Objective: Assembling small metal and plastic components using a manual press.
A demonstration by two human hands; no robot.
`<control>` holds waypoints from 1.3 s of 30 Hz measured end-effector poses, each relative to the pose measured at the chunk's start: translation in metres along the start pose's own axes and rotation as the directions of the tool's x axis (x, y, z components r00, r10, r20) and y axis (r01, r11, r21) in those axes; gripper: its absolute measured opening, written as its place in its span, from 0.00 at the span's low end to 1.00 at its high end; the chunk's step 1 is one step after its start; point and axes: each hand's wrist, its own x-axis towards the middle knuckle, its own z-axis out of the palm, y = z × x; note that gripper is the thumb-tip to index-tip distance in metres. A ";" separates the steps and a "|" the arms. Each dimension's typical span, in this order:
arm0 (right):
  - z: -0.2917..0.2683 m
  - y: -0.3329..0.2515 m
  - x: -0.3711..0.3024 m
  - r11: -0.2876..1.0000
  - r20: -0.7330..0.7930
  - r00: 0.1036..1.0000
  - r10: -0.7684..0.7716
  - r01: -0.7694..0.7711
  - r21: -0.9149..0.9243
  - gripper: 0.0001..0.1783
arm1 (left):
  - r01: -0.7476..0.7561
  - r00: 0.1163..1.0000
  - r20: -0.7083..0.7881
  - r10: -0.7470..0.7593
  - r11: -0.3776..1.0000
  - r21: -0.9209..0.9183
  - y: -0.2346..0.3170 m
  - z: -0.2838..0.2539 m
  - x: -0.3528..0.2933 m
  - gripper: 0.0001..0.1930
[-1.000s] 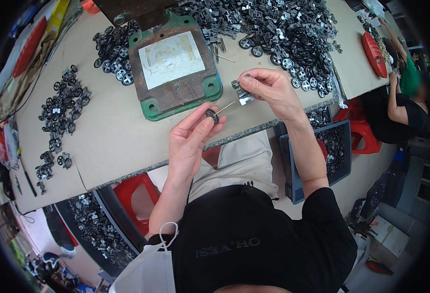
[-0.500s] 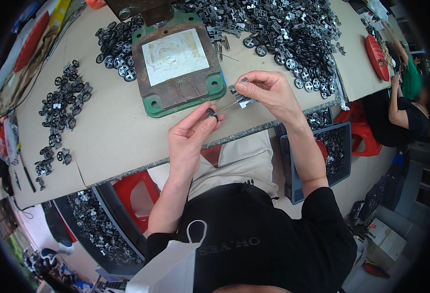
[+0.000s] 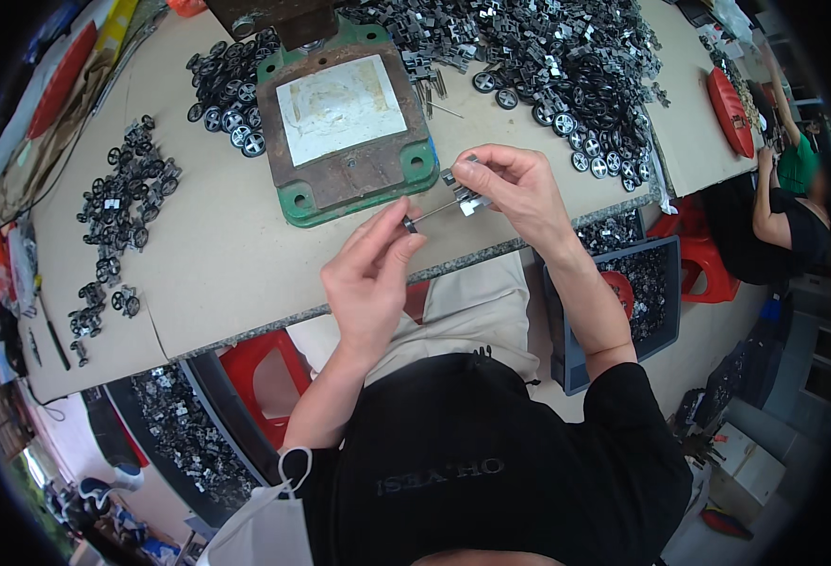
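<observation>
Between finger and thumb, my left hand (image 3: 368, 283) pinches a small black wheel (image 3: 410, 224), turned nearly edge-on. A thin metal axle (image 3: 433, 211) runs from the wheel toward a dark and silvery metal bracket (image 3: 472, 201). My right hand (image 3: 521, 200) is closed on that bracket, its thumb and forefinger partly covering it. Whether the axle's far end sits inside the bracket I cannot tell. Both hands are above the table's near edge, just in front of a press base (image 3: 293, 202) with green corners and a whitish plate (image 3: 342, 111) on top.
Loose wheels (image 3: 585, 146) and metal brackets (image 3: 566, 57) are heaped behind the hands. More wheels (image 3: 232, 94) lie left of the press. Wheeled assemblies (image 3: 128, 203) are spread at far left. Grey bins (image 3: 665, 325) of parts stand below the table. Another person (image 3: 793, 212) sits at far right.
My left hand has turned slightly, so the wheel now shows more edge-on. My right hand and the bracket have shifted only slightly. The white mask at the bottom has swung left and down.
</observation>
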 end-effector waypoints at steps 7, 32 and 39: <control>-0.001 0.015 0.003 0.904 0.052 0.913 -0.405 0.409 -0.129 0.09 | 0.228 0.972 0.007 -0.237 0.927 -0.298 0.007 -0.002 0.006 0.16; 0.001 0.031 -0.001 0.987 0.199 0.970 -0.141 0.122 0.104 0.17 | 0.104 0.989 -0.078 -0.127 0.962 -0.252 -0.003 0.006 0.000 0.16; 0.019 0.039 -0.005 0.970 0.178 0.963 -0.205 0.175 0.169 0.17 | 0.120 0.985 -0.073 -0.156 0.925 -0.361 -0.015 0.006 0.000 0.17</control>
